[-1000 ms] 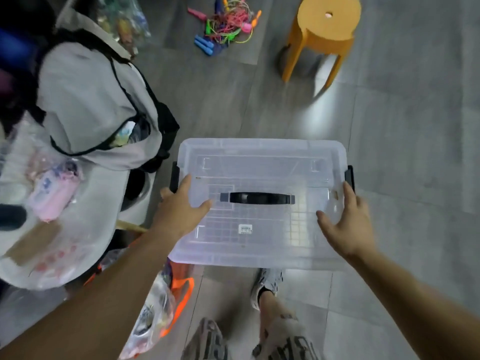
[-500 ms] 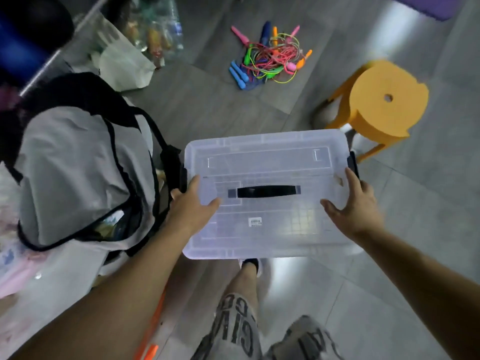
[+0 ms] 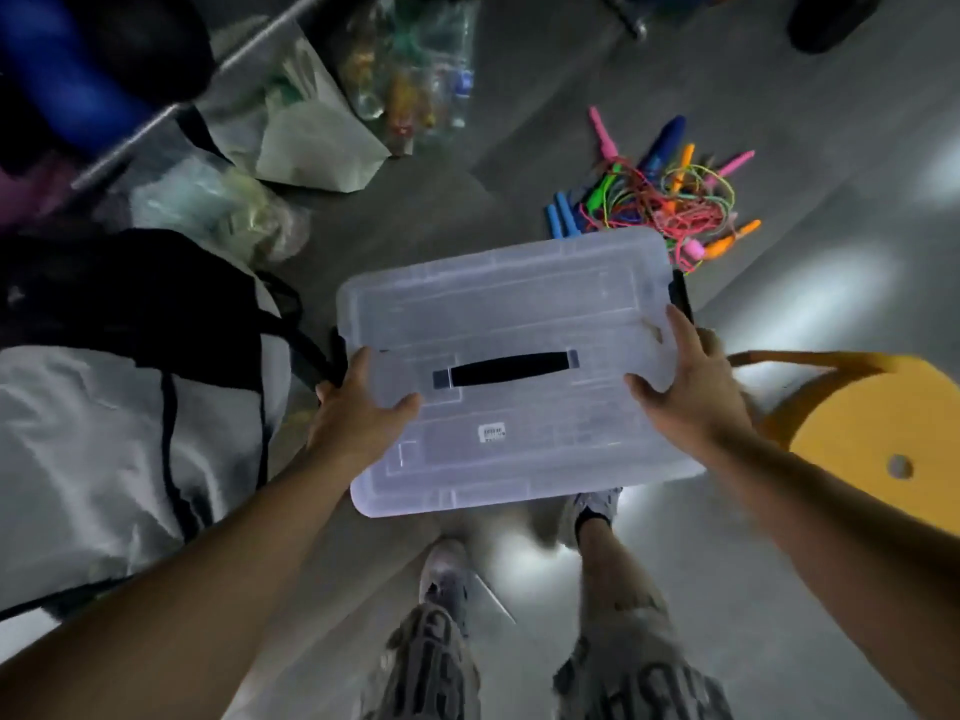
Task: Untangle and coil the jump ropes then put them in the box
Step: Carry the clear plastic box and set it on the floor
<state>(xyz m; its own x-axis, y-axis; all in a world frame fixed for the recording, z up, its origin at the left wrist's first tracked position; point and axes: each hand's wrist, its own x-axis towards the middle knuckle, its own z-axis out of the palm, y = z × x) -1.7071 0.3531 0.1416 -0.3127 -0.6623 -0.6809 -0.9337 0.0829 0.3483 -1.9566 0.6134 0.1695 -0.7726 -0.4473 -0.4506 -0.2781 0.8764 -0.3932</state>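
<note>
I carry a clear plastic box [image 3: 498,304] with its lid on and a black handle on top, held above the floor in front of me. My left hand [image 3: 358,413] grips its left side, thumb over the lid. My right hand [image 3: 691,387] grips its right side, fingers along the edge by a black latch. A tangled pile of jump ropes [image 3: 670,200] with pink, blue, orange and green handles lies on the floor just beyond the box's far right corner, partly hidden by it.
A yellow round stool [image 3: 878,444] stands close on the right. A grey and black bag [image 3: 124,418] fills the left side. Plastic bags [image 3: 311,142] with small items lie on the floor behind it. My feet [image 3: 447,569] are under the box.
I have walked forward with the box. The rope pile is now much closer, right past the box. The stool has shifted from ahead to my right side.
</note>
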